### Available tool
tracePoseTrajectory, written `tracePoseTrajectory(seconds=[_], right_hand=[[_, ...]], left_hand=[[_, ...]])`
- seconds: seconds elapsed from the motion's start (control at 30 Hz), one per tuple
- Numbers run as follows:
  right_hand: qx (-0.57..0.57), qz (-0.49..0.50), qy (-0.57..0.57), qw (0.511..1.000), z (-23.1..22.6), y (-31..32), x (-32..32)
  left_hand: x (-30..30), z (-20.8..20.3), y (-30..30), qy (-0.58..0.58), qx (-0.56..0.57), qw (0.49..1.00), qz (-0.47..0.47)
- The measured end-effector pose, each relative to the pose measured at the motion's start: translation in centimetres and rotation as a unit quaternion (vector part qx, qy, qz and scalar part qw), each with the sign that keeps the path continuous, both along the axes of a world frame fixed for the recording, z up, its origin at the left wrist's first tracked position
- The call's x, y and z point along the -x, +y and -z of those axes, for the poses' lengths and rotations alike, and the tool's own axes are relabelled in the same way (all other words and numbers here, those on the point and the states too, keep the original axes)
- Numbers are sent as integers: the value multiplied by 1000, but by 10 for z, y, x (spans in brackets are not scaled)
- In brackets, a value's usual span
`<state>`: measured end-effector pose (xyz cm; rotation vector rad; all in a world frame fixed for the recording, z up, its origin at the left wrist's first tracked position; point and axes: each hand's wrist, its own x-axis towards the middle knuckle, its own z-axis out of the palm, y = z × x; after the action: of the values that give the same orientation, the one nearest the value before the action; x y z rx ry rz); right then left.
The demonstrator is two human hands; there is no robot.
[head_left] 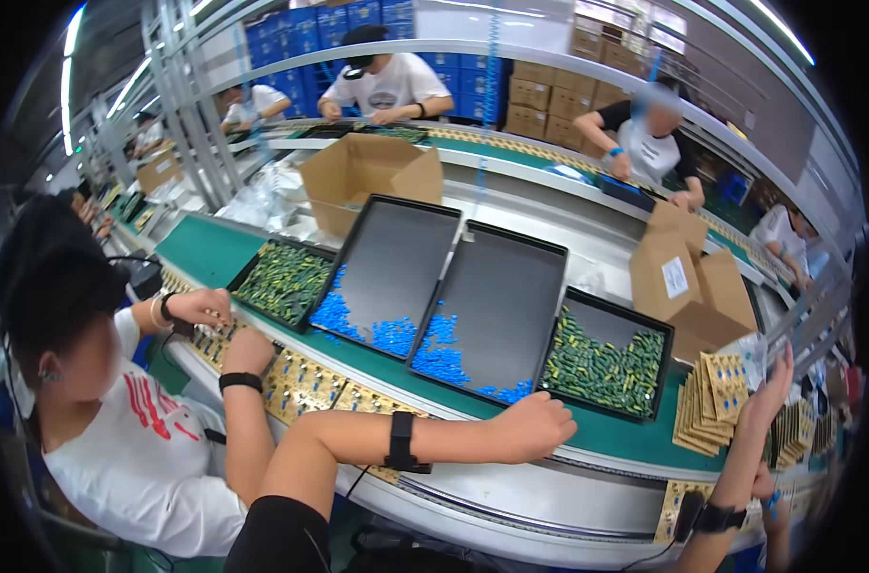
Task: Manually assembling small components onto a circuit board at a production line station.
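My left hand (535,427) is closed, its fingers curled, just in front of the near edge of a black tray (520,296) with small blue components (441,353) along its near side. Whatever those fingers hold, if anything, is hidden. My right hand (767,390) is raised on the right with its fingers stretched out and nothing visible in them. It is beside a stack of tan circuit boards (707,406). Close to my right forearm, another circuit board (676,506) lies on the near rail. More boards (296,382) line that rail under and left of my left forearm.
A second black tray (401,244) also holds blue components. Green components fill trays at left (284,280) and right (606,368). Cardboard boxes (363,181) (688,277) stand behind. A co-worker (138,411) works close at left; a blue-banded hand (772,497) is near my right wrist.
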<state>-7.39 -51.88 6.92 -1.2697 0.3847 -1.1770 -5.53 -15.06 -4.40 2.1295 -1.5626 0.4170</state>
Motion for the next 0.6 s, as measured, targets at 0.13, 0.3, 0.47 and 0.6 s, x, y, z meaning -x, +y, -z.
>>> tracePoseTrajectory(seconds=[0.13,0.3,0.47,0.6], right_hand=[[266,-189,128,936,-12,89,18],[529,-438,274,673,-29,178,48],[482,-527,301,632,27,196,66],[417,-528,390,629,83,199,72]], left_hand=[[13,-17,-11,104,22,994,33],[59,-70,6,461,77,848,249],[66,-75,22,535,118,799,247],[40,-45,33,584,156,784,141]])
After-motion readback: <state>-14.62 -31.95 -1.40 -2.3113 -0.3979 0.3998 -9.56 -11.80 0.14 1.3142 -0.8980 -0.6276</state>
